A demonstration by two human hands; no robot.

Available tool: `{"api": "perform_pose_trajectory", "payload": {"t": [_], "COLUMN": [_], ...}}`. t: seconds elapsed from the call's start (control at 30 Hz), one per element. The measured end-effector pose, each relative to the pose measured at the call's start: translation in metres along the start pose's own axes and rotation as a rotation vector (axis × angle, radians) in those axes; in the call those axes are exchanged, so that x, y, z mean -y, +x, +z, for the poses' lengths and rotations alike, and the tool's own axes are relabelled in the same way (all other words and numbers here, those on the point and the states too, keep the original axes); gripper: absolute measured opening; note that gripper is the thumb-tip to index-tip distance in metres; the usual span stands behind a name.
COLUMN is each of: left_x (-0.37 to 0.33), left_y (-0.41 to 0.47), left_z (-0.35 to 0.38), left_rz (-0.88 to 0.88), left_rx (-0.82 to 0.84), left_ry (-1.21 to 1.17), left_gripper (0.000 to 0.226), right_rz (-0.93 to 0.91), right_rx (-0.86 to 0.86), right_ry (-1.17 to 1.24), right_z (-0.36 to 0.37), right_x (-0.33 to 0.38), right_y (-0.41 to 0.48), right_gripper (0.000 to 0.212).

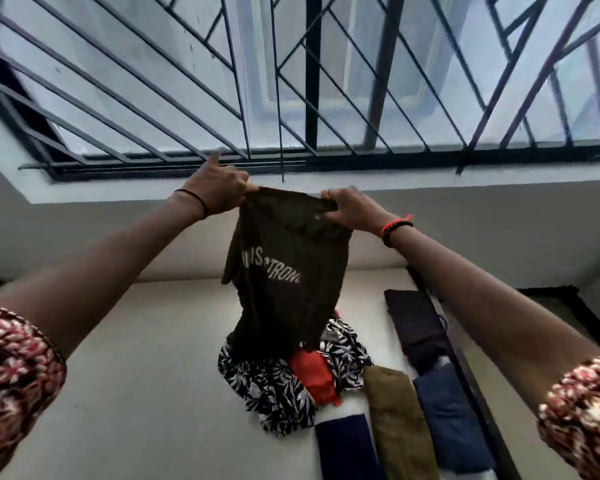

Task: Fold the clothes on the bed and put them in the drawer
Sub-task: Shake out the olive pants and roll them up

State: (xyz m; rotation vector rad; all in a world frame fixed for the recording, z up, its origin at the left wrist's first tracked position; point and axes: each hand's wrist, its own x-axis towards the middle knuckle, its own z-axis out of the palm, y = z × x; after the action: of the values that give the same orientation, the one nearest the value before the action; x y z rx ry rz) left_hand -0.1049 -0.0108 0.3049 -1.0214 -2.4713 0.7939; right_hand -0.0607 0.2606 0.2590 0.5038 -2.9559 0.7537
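Hanging from both pinches: dark T-shirt [286, 271], left hand [219, 192], right hand [350, 209] at top corners, above bed [136, 375].

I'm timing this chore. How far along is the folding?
Done: a folded olive piece and blue piece lie on the bed. In hand: the left hand and right hand hold up a dark T-shirt. Left: the leaf-print garment and orange garment lie heaped, unfolded; no drawer is in view.
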Motion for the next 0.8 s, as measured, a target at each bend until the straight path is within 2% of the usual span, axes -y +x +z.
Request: {"api": "perform_pose_trajectory", "payload": {"t": [0.17,0.23,0.3,0.4,0.47,0.5,0.6,0.67,0.73,0.8], "left_x": [0.045,0.059,0.071,0.089,0.097,0.100,0.096,0.095,0.090,0.084], "left_y": [-0.007,-0.008,-0.010,-0.016,-0.014,-0.012,-0.007,-0.006,-0.008,-0.007], "left_z": [-0.077,-0.106,-0.134,-0.178,-0.196,-0.204,-0.218,-0.223,-0.223,-0.222], "left_rz": [0.043,0.040,0.029,-0.015,-0.069,-0.087,-0.070,-0.035,0.011,0.016], "left_rx": [-0.054,-0.073,-0.108,-0.188,-0.218,-0.243,-0.327,-0.324,-0.295,-0.292], "left_ry": [0.130,0.161,0.145,0.150,0.072,-0.032,-0.647,-0.916,-1.160,-1.293], "left_gripper": [0.033,0.036,0.041,0.047,0.044,0.040,0.022,0.018,0.025,0.039], "right_rz": [-0.039,-0.043,-0.038,-0.043,-0.030,-0.023,0.050,0.141,0.239,0.319], "right_rx": [0.023,0.001,-0.041,-0.166,-0.283,-0.346,-0.485,-0.533,-0.544,-0.555], "right_ry": [-0.128,-0.186,-0.197,-0.166,-0.114,-0.090,-0.023,0.039,0.058,0.123], "right_z": [-0.079,-0.109,-0.140,-0.187,-0.208,-0.217,-0.229,-0.231,-0.226,-0.215], "right_x": [0.038,0.050,0.059,0.081,0.087,0.091,0.088,0.084,0.074,0.069], "right_y": [-0.020,-0.028,-0.034,-0.046,-0.048,-0.050,-0.056,-0.065,-0.071,-0.077], "right_gripper": [0.022,0.017,0.016,0.037,0.021,0.011,0.013,0.007,0.009,0.010]}}
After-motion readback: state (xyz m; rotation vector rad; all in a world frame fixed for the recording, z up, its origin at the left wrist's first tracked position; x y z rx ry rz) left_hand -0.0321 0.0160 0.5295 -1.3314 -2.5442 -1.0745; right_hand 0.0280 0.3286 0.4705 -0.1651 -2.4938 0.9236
